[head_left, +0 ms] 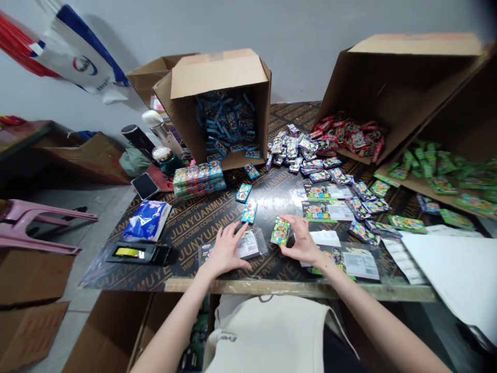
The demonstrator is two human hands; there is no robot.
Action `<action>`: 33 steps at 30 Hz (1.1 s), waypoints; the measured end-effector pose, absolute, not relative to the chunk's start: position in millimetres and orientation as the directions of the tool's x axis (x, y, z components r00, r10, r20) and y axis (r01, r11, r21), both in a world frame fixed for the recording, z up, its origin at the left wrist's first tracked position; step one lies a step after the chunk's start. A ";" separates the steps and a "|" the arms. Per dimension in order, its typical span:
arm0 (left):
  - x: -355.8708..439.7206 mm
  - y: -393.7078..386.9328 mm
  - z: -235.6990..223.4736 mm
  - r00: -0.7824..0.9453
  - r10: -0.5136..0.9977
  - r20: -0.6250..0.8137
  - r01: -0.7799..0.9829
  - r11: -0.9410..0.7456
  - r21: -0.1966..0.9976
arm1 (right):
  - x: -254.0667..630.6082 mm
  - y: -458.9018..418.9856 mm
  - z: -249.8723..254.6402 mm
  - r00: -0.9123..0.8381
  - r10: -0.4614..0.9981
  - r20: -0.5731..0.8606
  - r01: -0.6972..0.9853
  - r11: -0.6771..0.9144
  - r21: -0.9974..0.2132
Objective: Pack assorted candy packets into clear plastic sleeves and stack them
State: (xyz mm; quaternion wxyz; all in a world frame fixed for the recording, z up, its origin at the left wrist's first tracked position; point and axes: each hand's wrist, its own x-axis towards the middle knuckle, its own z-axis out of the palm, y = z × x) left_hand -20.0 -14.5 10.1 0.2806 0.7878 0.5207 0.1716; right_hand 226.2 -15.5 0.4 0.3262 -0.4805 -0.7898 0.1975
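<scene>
My right hand (303, 242) pinches a small green printed box (280, 231) between thumb and fingers, just above the table. With fingers spread, my left hand (227, 249) lies over a flat printed package in a clear sleeve (248, 244). Its fingertips reach the lower edge of a small blue box (249, 211). Another blue box (243, 192) lies a little farther back, and a third blue box (251, 171) beyond that. Beside my right wrist are a flat printed package (361, 263) and a white slip (325, 238).
Open cartons hold blue boxes (229, 122), red boxes (357, 137) and green boxes (438, 166). Purple boxes (291, 147) are heaped mid-table. A tape dispenser (140, 254), tissue pack (147, 221), phone (145, 186) and stacked boxes (199, 178) stand left. White sheets (454, 274) lie right.
</scene>
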 end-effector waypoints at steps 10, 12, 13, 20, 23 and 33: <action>-34.0 -23.3 9.3 0.535 0.845 0.011 0.705 -0.454 0.545 | 212.0 -22.3 -0.6 -0.594 0.783 0.183 0.408 0.489 -0.771; -30.6 -21.7 16.5 0.519 0.854 0.042 0.675 -0.439 0.593 | 212.8 -19.2 0.3 -0.555 0.815 0.169 0.336 0.405 -0.850; -27.4 -19.6 19.8 0.479 0.875 0.070 0.668 -0.415 0.617 | 211.6 -16.8 1.3 -0.482 0.859 0.170 0.285 0.337 -0.897; 35.0 2.2 18.3 -0.091 0.987 0.129 0.287 -0.098 0.953 | 170.8 9.9 33.5 0.121 0.983 -0.140 -0.433 -0.075 -0.898; 67.3 -0.3 8.6 -0.192 0.981 -0.026 -0.141 -0.002 0.990 | 165.3 21.4 42.6 0.256 0.943 -0.214 -0.496 -0.062 -0.866; 69.3 16.6 29.7 -0.068 0.878 -0.474 -0.593 0.346 0.727 | 182.4 14.5 42.3 0.114 0.930 -0.350 -0.592 -0.219 -0.775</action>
